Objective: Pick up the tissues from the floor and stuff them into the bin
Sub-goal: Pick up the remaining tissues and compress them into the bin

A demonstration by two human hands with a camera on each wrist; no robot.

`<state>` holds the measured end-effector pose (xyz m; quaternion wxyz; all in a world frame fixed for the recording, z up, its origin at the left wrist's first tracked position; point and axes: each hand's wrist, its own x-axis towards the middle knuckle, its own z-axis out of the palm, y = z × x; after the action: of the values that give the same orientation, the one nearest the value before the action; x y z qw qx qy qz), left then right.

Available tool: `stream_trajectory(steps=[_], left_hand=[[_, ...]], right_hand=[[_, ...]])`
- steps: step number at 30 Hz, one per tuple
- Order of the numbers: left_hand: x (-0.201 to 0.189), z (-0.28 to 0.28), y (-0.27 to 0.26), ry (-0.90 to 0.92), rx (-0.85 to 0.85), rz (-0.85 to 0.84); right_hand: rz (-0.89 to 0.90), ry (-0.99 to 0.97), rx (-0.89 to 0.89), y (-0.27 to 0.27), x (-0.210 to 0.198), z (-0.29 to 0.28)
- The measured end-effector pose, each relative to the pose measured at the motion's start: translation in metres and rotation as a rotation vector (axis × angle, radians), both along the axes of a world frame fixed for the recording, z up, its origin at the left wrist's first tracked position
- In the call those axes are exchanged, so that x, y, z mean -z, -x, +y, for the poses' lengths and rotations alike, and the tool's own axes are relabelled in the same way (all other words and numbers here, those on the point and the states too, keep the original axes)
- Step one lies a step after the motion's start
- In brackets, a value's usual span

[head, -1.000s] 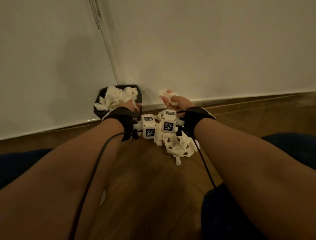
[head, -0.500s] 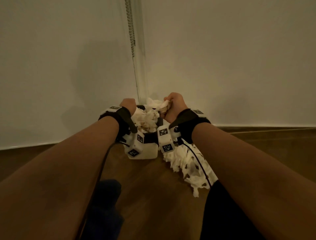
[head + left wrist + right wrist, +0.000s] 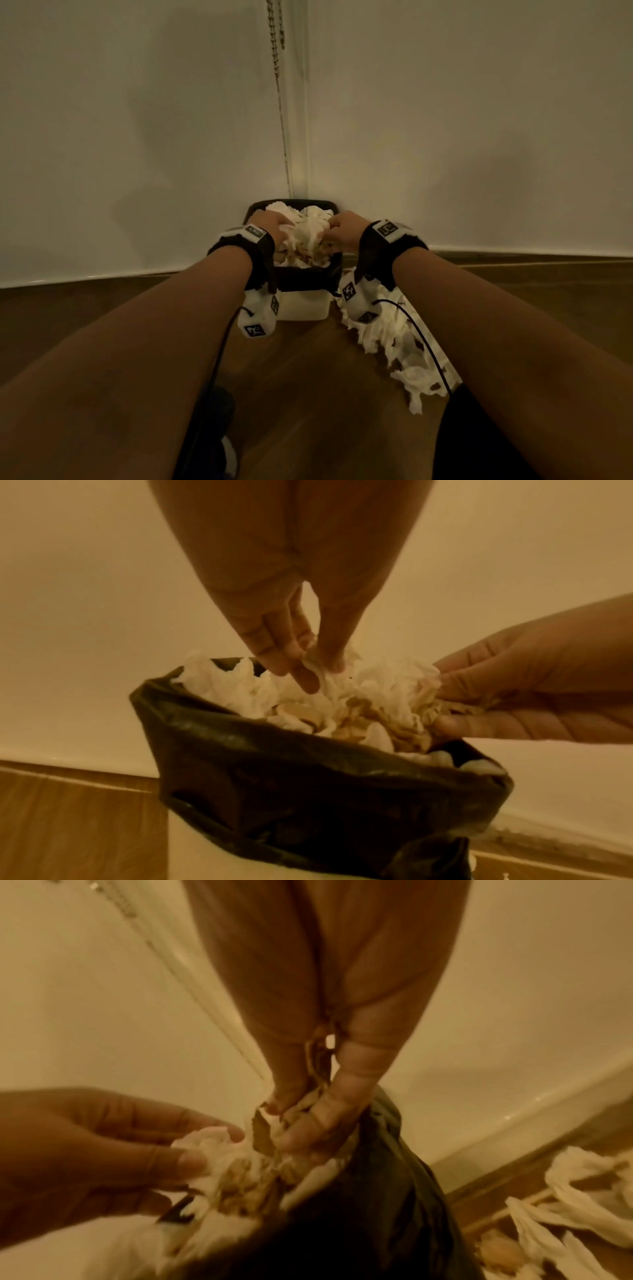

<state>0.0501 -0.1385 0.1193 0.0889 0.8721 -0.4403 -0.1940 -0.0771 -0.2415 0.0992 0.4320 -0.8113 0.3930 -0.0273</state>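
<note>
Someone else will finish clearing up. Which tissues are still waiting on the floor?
Find the room corner where the black-lined white bin stands. On the wooden floor just right of it lies a strip of crumpled white tissues, unlike the wad packed inside.

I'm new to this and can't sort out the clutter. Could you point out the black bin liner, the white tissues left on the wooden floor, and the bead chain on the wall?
black bin liner [image 3: 308, 791], left wrist view, front fold.
white tissues on floor [image 3: 404, 346], head view, pile's middle.
bead chain [image 3: 275, 44], head view, upper stretch.

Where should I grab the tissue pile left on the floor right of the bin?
Judging by its pose, take the tissue pile at its thick end beside the bin, coming from above with the right hand. It trails away in thin torn strips, which would probably tear or slip free.
</note>
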Motion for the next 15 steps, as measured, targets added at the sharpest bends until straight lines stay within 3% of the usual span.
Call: stream_trajectory(steps=[7, 11, 15], left_hand=[[0.018, 0.022, -0.009, 0.038, -0.011, -0.043], [0.025, 0.022, -0.013, 0.024, -0.011, -0.055], [0.035, 0.010, -0.011, -0.104, 0.044, -0.116]], right_hand=[[0.181, 0.400, -0.084, -0.026, 0.007, 0.018], [0.323, 0.396, -0.139, -0.045, 0.013, 0.021], [0.362, 0.436, -0.226, -0.053, 0.022, 0.027]])
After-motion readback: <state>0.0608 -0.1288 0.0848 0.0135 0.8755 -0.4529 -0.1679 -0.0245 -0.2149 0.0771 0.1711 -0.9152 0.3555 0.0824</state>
